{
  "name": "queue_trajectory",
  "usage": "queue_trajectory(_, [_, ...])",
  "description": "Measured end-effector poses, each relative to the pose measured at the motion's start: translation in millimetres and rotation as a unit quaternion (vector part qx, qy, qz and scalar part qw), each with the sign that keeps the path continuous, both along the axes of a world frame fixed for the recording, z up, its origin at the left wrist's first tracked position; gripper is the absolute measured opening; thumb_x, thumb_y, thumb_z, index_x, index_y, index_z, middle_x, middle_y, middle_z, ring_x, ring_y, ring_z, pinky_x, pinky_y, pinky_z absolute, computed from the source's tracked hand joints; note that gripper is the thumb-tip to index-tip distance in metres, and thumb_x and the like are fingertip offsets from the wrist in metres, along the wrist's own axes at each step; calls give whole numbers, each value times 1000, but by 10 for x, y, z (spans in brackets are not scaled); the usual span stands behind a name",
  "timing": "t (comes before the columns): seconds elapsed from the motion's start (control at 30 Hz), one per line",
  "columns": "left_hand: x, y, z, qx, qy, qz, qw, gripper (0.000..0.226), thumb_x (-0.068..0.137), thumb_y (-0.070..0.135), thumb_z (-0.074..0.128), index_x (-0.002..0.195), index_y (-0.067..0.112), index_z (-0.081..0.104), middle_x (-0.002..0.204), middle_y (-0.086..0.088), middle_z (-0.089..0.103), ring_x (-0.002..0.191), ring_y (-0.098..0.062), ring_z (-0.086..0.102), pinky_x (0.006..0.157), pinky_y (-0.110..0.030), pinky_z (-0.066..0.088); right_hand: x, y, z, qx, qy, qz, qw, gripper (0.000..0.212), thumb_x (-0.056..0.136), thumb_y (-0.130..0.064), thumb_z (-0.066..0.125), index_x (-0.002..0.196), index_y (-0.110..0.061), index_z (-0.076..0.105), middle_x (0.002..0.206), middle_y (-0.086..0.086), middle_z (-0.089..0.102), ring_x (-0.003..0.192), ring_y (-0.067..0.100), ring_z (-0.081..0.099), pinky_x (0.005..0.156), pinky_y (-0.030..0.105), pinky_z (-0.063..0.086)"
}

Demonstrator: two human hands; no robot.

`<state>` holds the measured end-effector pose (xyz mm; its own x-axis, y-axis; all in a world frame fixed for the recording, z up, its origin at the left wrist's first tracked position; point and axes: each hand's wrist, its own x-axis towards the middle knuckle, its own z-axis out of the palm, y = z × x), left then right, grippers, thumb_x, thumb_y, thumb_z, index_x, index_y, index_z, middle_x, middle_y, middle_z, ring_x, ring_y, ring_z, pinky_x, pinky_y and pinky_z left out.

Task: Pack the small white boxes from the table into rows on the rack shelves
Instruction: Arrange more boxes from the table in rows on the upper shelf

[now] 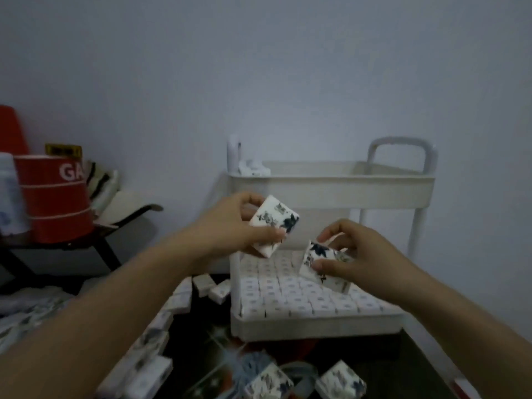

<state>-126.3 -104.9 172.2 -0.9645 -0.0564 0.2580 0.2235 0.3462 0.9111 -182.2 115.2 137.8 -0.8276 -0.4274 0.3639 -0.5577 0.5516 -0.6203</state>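
My left hand [230, 226] grips a small white box with dark blue print [273, 223], held tilted in the air in front of the white rack [331, 182]. My right hand [354, 251] pinches a second printed white box [322, 263] just above the rack's lower shelf [302, 326]. That shelf is filled with tight rows of white boxes [296, 295]. The upper shelf holds a few boxes at its far left corner [253, 168]. More loose boxes [267, 381] lie on the dark table at the bottom.
A row of boxes [161, 326] runs along the table's left side. Red buckets [54, 197] and cloth sit on a dark stand at the left. The rack's handle [403, 145] rises at the back right against a plain wall.
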Motion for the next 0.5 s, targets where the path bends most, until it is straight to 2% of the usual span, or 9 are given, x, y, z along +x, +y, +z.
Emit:
queue_trajectory(0.1, [-150, -94, 542, -25, 46, 18, 998, 42, 73, 1, 78, 111, 5, 60, 87, -9, 75, 70, -14, 72, 54, -28, 57, -170, -165, 487, -15, 27, 16, 999, 32, 74, -41, 78, 99, -39, 58, 97, -13, 61, 87, 5, 62, 79, 32, 57])
queue_trajectory(0.17, [-254, -160, 854, -56, 59, 28, 996, 38, 73, 4, 78, 109, 5, 65, 94, -13, 73, 71, -16, 72, 55, -28, 58, -307, -284, 759, -45, 36, 35, 998, 28, 79, -37, 75, 104, -35, 60, 98, -11, 60, 84, 5, 63, 70, 21, 57])
queue_trajectory(0.23, [-398, -224, 1121, -81, 62, 37, 994, 33, 77, 5, 76, 108, 6, 66, 97, -13, 72, 76, -19, 73, 57, -27, 58, -489, -409, 1016, -79, 34, 52, 995, 26, 87, -32, 69, 112, -31, 60, 94, -7, 62, 74, 0, 62, 55, 11, 50])
queue_trajectory(0.27, [-490, -246, 1239, -89, 58, 43, 993, 29, 81, 4, 73, 109, 6, 66, 100, -13, 71, 81, -21, 72, 60, -28, 59, -594, -478, 1143, -94, 27, 56, 994, 27, 92, -29, 64, 118, -29, 59, 92, -5, 62, 71, 0, 61, 54, 13, 48])
queue_trajectory(0.33, [-697, -271, 1441, -100, 48, 60, 992, 22, 87, 1, 64, 109, 5, 65, 104, -15, 67, 85, -22, 70, 63, -28, 60, -826, -631, 1376, -102, 3, 40, 994, 28, 98, -22, 52, 126, -26, 55, 94, -4, 60, 77, 6, 59, 60, 20, 46])
queue_trajectory(0.4, [-934, -273, 1590, -77, 50, 85, 992, 13, 88, 4, 61, 100, 5, 63, 101, -15, 63, 77, -19, 66, 61, -27, 60, -1075, -794, 1536, -76, -14, 7, 997, 28, 99, -18, 42, 125, -17, 54, 92, 1, 56, 79, 14, 55, 67, 26, 45])
queue_trajectory(0.43, [-1064, -268, 1641, -65, 49, 96, 992, 11, 86, 11, 64, 96, 8, 62, 99, -14, 63, 74, -18, 64, 60, -27, 60, -1194, -875, 1585, -60, -19, -6, 998, 26, 100, -20, 40, 120, -13, 55, 91, 5, 56, 77, 17, 54, 70, 30, 44])
queue_trajectory(0.5, [-1351, -269, 1708, -91, 41, 122, 987, 29, 79, 35, 75, 95, 15, 62, 97, -7, 63, 75, -15, 62, 59, -24, 58, -1404, -1014, 1626, -41, -41, -11, 998, 32, 99, -41, 42, 107, -13, 55, 91, 9, 57, 74, 19, 54, 69, 31, 45])
